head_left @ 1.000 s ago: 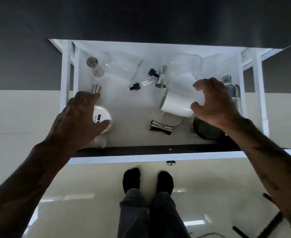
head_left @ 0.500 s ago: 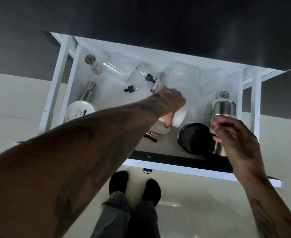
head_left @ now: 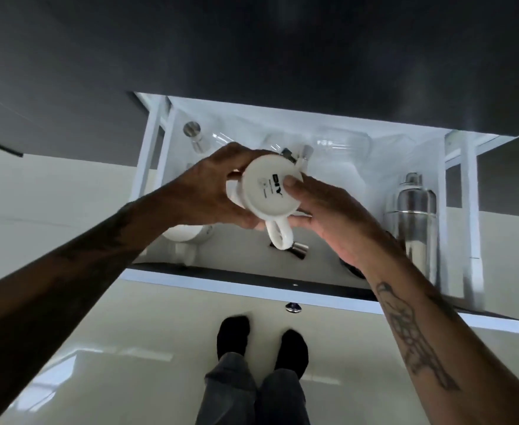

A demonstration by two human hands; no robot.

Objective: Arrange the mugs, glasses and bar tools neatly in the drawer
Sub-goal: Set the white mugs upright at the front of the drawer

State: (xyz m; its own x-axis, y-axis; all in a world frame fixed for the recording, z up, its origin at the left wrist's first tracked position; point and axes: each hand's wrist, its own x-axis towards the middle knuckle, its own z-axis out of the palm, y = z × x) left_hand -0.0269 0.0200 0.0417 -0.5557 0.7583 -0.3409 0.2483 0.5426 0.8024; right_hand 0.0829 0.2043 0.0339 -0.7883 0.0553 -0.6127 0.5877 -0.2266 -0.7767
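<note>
An open white drawer (head_left: 282, 274) with a dark front edge holds the bar gear. Held above its middle is a white ceramic mug (head_left: 269, 191), turned bottom-up toward the camera, its loop handle pointing toward the drawer's front. The left hand (head_left: 209, 191) wraps the mug's left side and the right hand (head_left: 322, 216) clamps its right side, thumb pressed on the base rim; both grips are closed on the mug.

Below the left hand, at the drawer's front left, a second white mug (head_left: 184, 234) rests on the drawer floor, mostly hidden. A small steel jigger (head_left: 298, 249) lies on its side just behind the held mug's handle. Against the right wall stands a polished steel cocktail shaker (head_left: 416, 216), upright with its cap on. In the far left corner stands a small steel-capped clear bottle (head_left: 195, 136), and clear glasses (head_left: 341, 145) lie along the back wall, their outlines hard to separate. A black dropper cap (head_left: 288, 154) peeks out beyond the held mug.

The mug's base carries black printing: bold letters that look like "DIY", with a round mark and finer lines too small to read.

Bare white floor shows in the drawer's centre right, between the held mug and the shaker. Beneath the front edge a small metal knob (head_left: 293, 307) sticks out above the person's dark-socked feet (head_left: 261, 338) on the pale glossy floor.
</note>
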